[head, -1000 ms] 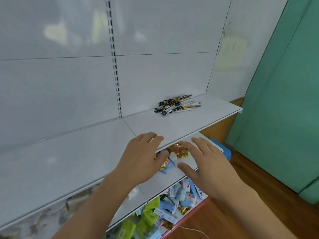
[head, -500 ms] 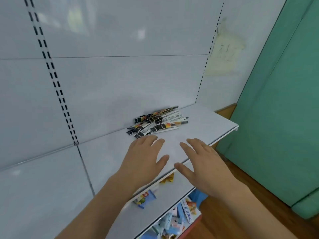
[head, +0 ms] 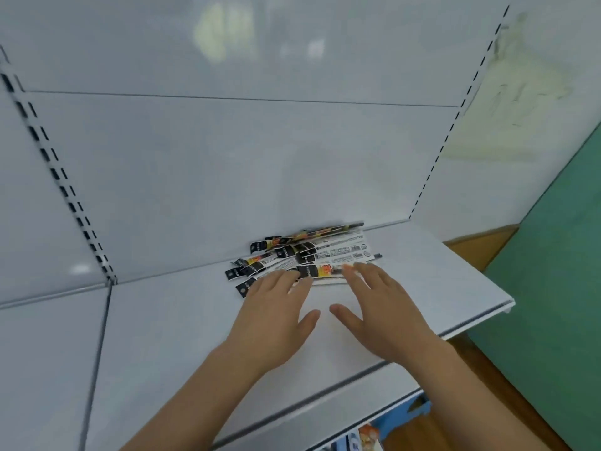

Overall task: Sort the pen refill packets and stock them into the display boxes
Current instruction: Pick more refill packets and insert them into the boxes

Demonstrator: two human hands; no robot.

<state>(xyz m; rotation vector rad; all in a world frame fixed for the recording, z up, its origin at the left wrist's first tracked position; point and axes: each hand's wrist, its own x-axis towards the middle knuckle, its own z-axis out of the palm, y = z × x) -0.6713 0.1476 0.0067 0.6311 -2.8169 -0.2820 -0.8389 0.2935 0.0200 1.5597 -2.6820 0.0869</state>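
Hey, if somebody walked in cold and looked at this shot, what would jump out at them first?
Most likely the heap of pen refill packets, black-headed with orange print, lying against the back panel of the white shelf. Next, the two bare hands reaching in flat with fingers spread: the left hand and the right hand, fingertips at the pile's near edge, gripping nothing. The green wall at far right stands out too.

A white shelf [head: 439, 281] lies under both hands and reaches past them to the left and right. Behind the hands rises a white back panel [head: 227, 157] with slotted uprights [head: 65, 190] left of them. To the right of the hands there is a green curtain [head: 559, 288] and a wooden floor [head: 507, 385]. Below the right hand, a lower shelf shows some colourful goods [head: 367, 434], blurred.
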